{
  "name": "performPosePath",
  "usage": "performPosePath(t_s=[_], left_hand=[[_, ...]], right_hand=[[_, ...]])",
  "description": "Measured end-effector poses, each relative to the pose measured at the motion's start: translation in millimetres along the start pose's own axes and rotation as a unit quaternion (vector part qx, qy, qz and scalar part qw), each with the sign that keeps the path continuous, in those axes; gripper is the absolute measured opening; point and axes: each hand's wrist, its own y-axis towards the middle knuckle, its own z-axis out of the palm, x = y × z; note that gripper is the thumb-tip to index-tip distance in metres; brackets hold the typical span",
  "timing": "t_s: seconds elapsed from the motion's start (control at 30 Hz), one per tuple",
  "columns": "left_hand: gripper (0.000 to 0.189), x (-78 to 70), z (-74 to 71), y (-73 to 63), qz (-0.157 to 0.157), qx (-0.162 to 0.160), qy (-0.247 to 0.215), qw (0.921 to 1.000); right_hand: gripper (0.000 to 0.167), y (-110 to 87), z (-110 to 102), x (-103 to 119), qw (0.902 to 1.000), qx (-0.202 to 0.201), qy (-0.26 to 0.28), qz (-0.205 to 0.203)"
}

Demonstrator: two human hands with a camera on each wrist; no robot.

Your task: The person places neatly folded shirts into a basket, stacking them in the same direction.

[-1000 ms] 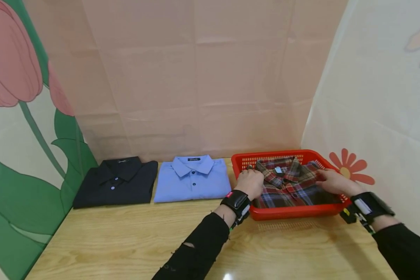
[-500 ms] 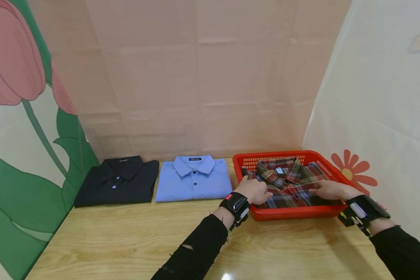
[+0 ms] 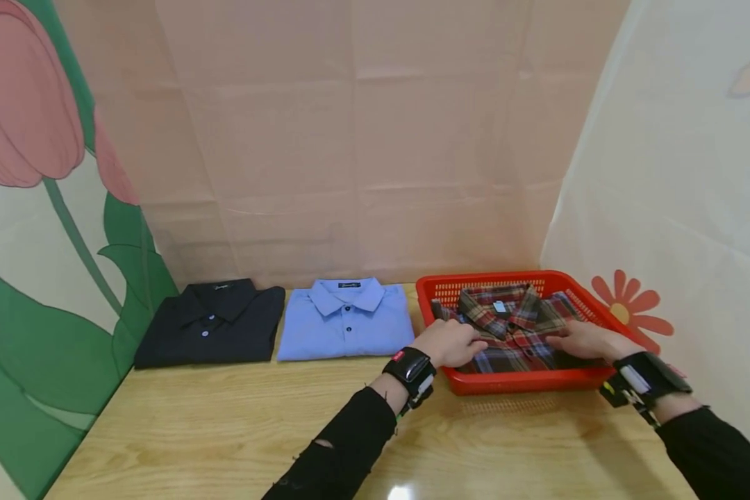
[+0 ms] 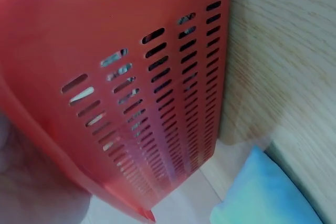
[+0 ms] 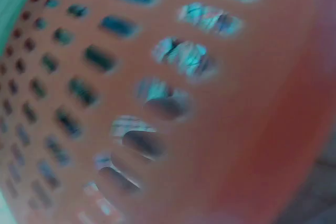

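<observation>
A folded plaid shirt (image 3: 512, 333) lies in a red plastic basket (image 3: 537, 380) at the right of the table, collar toward the far wall. My left hand (image 3: 448, 342) reaches over the basket's left rim, its fingers resting on the shirt's left side. From the other side my right hand (image 3: 584, 340) lies on the shirt's right part with fingers fairly straight. In the left wrist view part of the left hand (image 4: 37, 182) shows beside the basket's slotted wall (image 4: 115, 19). Through the slots in the right wrist view, bits of the plaid shirt (image 5: 181, 56) appear.
Left of the basket lies a folded light blue shirt (image 3: 346, 326), with a folded black shirt (image 3: 212, 326) farther left. All stand on a wooden table (image 3: 212, 423). A pinkish sheet (image 3: 350, 139) hangs behind, and a white flowered sheet (image 3: 675, 208) borders the right.
The left hand has loosened its fingers from the shirt's left edge and lies flatter over it. The right hand has slid slightly left and down. The shirt barely shifts.
</observation>
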Motion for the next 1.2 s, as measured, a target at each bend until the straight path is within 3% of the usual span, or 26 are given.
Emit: performPosePath(t_s=[0.1, 0.23, 0.37, 0.43, 0.67, 0.87, 1.03, 1.2], left_hand=[[0.033, 6.6, -0.5, -5.7, 0.02, -0.022, -0.03, 0.9991], [0.034, 17.4, -3.5, -15.0, 0.04, -0.07, -0.026, 0.9964], [0.031, 30.9, -3.7, -22.9, 0.047, -0.128, -0.018, 0.9905], [0.032, 37.1, -3.4, -26.5, 0.047, -0.141, -0.034, 0.9883], [0.038, 53.6, -4.7, -39.7, 0.02, -0.143, -0.076, 0.9866], [0.043, 69.6, -4.4, -53.2, -0.005, -0.127, -0.108, 0.986], [0.043, 81.9, -3.3, -65.2, -0.018, -0.124, -0.102, 0.9869], [0.042, 91.1, -5.8, -79.6, -0.01, -0.14, -0.083, 0.9866]], right_hand=[[0.063, 0.8, 1, 13, 0.9996, -0.023, -0.014, -0.013], [0.075, 5.9, 4, 37, 0.9987, -0.032, -0.02, -0.033], [0.072, 10.1, 9, 59, 0.9969, -0.037, -0.033, -0.062], [0.071, 11.1, 12, 67, 0.9961, -0.044, -0.038, -0.066], [0.078, 10.3, 20, 96, 0.9969, -0.033, -0.013, -0.07], [0.079, 7.1, 29, 120, 0.9932, -0.058, 0.013, -0.1], [0.073, 5.4, 37, 138, 0.9886, -0.082, 0.031, -0.123], [0.071, 5.9, 47, 156, 0.9841, -0.124, 0.003, -0.127]])
